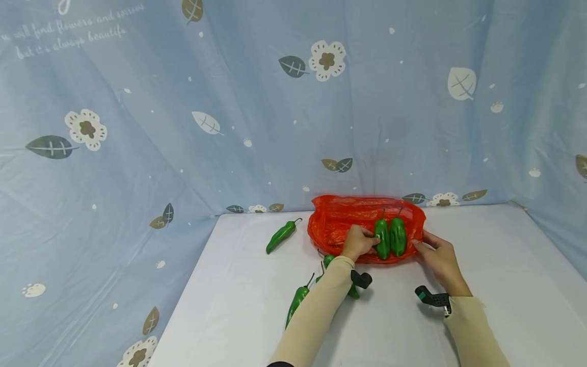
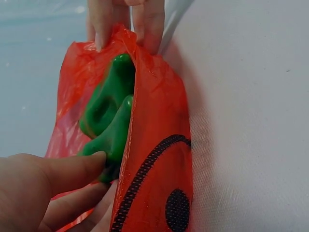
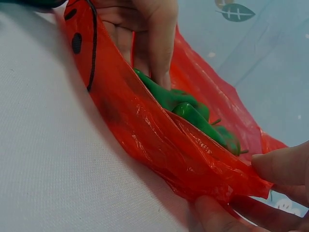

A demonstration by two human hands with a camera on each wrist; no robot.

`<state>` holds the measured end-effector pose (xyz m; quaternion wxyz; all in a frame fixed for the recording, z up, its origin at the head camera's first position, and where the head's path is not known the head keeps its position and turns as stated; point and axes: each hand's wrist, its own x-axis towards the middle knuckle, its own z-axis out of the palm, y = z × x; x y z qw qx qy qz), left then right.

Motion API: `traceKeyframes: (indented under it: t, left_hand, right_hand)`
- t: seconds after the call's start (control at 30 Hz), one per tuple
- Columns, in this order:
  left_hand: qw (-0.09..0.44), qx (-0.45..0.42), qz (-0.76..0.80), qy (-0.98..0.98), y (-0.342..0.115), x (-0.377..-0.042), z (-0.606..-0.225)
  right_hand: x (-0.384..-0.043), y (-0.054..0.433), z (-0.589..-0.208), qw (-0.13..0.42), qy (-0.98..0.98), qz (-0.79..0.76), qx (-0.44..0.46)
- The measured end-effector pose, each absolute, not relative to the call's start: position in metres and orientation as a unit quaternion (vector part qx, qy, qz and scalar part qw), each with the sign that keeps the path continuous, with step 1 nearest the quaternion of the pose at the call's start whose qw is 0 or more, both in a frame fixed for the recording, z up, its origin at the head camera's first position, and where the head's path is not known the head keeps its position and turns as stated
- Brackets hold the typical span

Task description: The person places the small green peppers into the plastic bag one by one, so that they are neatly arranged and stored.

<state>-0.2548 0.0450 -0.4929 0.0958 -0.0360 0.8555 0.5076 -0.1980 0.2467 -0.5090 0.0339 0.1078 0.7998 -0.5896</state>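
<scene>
A red plastic bag [image 1: 348, 204] lies with its mouth held wide on the white table. Inside its right part, two green peppers [image 1: 398, 237] sit side by side with their stems away from me. My left hand [image 1: 359, 242] reaches into the bag and pinches the nearer green pepper [image 2: 115, 137] between thumb and fingers; some of its fingertips are hidden by the bag wall. At the bag's right end, my right hand [image 1: 440, 257] grips the rim, thumb [image 3: 277, 164] inside and fingers beneath the film. Black printed marks show on the bag's front in both wrist views.
One loose green pepper [image 1: 281, 235] lies left of the bag on the white table [image 1: 220, 306]. Several others, including a long pepper [image 1: 298, 300], lie around and partly behind my left forearm. A blue patterned cloth [image 1: 257, 102] hangs along the table's back edge.
</scene>
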Motion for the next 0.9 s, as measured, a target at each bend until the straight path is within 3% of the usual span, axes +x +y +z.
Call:
traceKeyframes:
  t: [0.6,0.9]
  left_hand:
    - [0.034,0.023,0.446,0.894,0.03,-0.256,-0.475]
    - [0.031,0.053,0.482,0.874,0.016,-0.248,-0.458]
  right_hand:
    - [-0.197,0.25,-0.51,0.037,0.805,-0.586,0.088]
    - [-0.199,0.25,-0.512,0.042,0.811,-0.577,0.09]
